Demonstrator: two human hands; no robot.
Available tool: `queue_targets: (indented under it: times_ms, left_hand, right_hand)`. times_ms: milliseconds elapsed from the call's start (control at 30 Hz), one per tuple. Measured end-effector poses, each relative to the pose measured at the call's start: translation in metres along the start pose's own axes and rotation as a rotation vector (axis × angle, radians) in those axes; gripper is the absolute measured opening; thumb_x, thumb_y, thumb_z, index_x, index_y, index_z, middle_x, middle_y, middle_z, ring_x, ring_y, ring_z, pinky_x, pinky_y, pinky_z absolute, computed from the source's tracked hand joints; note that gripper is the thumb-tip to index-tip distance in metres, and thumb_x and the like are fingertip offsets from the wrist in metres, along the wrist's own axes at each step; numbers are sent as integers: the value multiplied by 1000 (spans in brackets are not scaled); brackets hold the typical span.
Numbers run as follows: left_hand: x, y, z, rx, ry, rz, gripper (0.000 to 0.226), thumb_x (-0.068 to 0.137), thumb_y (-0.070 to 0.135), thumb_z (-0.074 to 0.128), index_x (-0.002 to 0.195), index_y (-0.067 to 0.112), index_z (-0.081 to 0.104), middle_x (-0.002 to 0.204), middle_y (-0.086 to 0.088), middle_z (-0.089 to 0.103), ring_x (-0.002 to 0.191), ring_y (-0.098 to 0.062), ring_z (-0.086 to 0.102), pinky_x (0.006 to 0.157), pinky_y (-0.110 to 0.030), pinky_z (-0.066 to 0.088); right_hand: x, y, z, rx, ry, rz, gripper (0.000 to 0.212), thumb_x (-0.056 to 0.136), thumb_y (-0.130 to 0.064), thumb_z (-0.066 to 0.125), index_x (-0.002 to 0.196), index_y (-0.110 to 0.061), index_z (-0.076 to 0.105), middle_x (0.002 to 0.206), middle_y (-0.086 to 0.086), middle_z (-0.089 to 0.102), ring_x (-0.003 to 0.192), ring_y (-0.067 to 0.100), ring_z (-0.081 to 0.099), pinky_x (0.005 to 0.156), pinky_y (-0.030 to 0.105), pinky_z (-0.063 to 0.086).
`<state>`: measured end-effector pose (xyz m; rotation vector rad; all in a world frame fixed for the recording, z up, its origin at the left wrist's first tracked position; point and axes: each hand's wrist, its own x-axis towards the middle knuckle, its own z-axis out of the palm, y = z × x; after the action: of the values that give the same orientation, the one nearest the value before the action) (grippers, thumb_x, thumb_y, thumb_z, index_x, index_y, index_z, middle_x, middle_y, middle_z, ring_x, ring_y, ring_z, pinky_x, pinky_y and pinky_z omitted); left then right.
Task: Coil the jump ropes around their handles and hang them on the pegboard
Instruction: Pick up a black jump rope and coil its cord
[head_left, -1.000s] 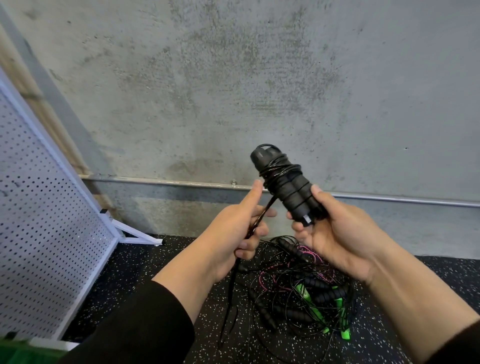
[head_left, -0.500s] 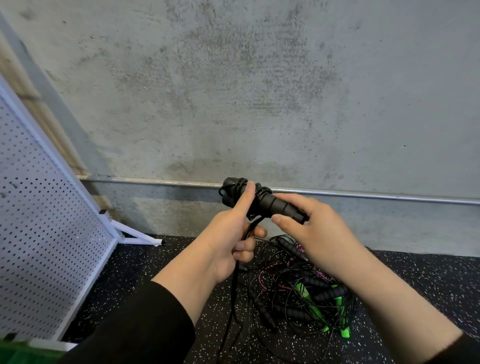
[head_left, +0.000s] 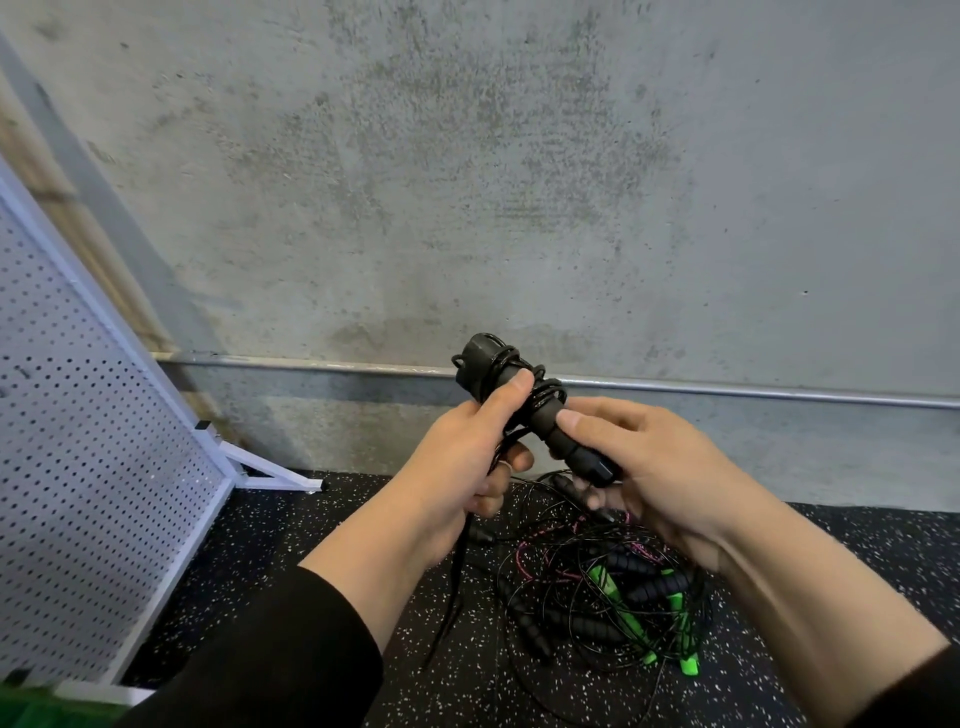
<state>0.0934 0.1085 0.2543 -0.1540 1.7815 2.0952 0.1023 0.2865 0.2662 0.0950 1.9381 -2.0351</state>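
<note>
I hold a pair of black jump-rope handles (head_left: 540, 410) in front of me, tilted up to the left, with thin black rope wound around their upper half. My right hand (head_left: 649, 473) grips the lower end of the handles. My left hand (head_left: 467, 457) presses its thumb on the coils and pinches the loose rope (head_left: 453, 587), which hangs down to the floor. The white pegboard (head_left: 88, 457) leans at the left.
A tangled pile of more jump ropes (head_left: 608, 587), black, green and pink, lies on the speckled black floor under my hands. A concrete wall with a metal rail (head_left: 753, 393) stands behind. A white frame foot (head_left: 270, 474) sticks out from the pegboard.
The handles went from upright to lying low and left, then rose a little and tilted. My left thumb came onto the coils, and another turn of rope went on.
</note>
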Motion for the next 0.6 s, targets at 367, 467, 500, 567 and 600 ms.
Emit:
queue_targets:
  times_ms: [367,467,500,567,600]
  left_hand:
    - [0,3,-4,63,67,25,45,87,67,62,110,29,66,67,1,55,45,-8,24,43,-21,17]
    - [1,-2,-4,61,87,29,35,91,60,63,103,27,66,65,4,49,46,-7,25,42,-21,19]
    - [2,-3,-4,55,91,36,32,93,57,63,100,26,65,65,4,48,46,-8,25,41,-21,20]
    - [2,-3,-5,56,88,59,29,95,52,63,96,24,62,64,3,46,45,-7,25,40,-20,21]
    - [2,-3,-6,62,78,73,28,95,51,62,96,23,61,64,2,45,45,-7,25,40,-20,21]
  right_hand:
    - [-1,-5,-7,-672,272,-321,60,79,-25,85,133,-31,61,109,-20,67,102,-3,61,92,14,47]
    - [-1,1,-5,-785,251,-311,56,77,-36,85,124,-42,56,108,-22,66,101,-2,61,86,19,46]
    - [-1,0,-6,-775,234,-299,52,77,-40,85,120,-44,56,104,-21,67,97,-3,62,82,19,47]
    - [-1,-2,-7,-602,204,-260,42,76,-47,82,110,-41,60,100,-13,68,87,5,67,74,23,51]
    - [-2,-3,-5,-430,187,-230,39,75,-51,79,107,-35,62,100,-5,69,82,11,69,71,27,53]
